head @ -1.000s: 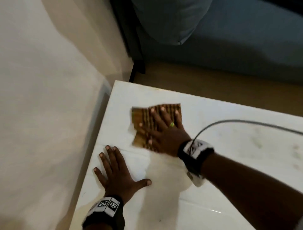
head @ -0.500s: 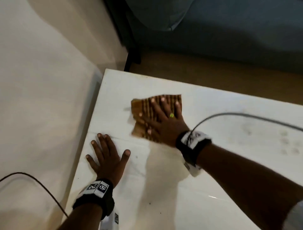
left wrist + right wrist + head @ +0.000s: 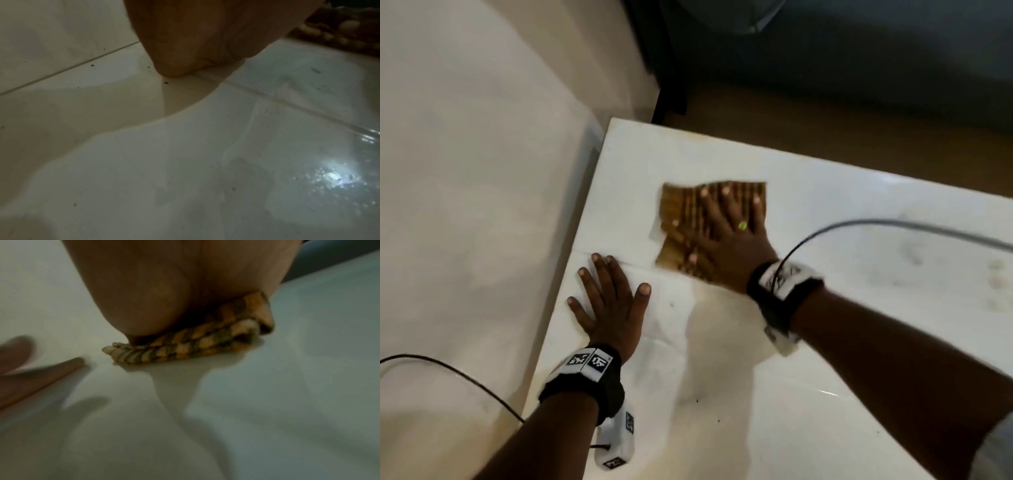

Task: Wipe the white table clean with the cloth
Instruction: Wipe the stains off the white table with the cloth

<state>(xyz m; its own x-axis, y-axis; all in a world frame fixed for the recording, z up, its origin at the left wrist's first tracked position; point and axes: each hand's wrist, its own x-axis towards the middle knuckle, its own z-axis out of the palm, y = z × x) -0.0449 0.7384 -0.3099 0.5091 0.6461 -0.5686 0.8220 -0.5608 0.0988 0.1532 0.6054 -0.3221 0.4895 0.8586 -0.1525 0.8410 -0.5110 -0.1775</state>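
The right hand (image 3: 726,240) is pressing spread, straight fingers (image 3: 705,205) onto the folded orange-brown ribbed cloth (image 3: 678,219). The left hand (image 3: 609,305) is lying flat, fingers splayed, on the glossy white table (image 3: 825,394).

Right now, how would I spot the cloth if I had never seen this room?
Find the white table and go toward its far left corner. There the right hand presses flat on the cloth, a folded golden-brown rag with dark stripes, the only coloured thing on the white top.
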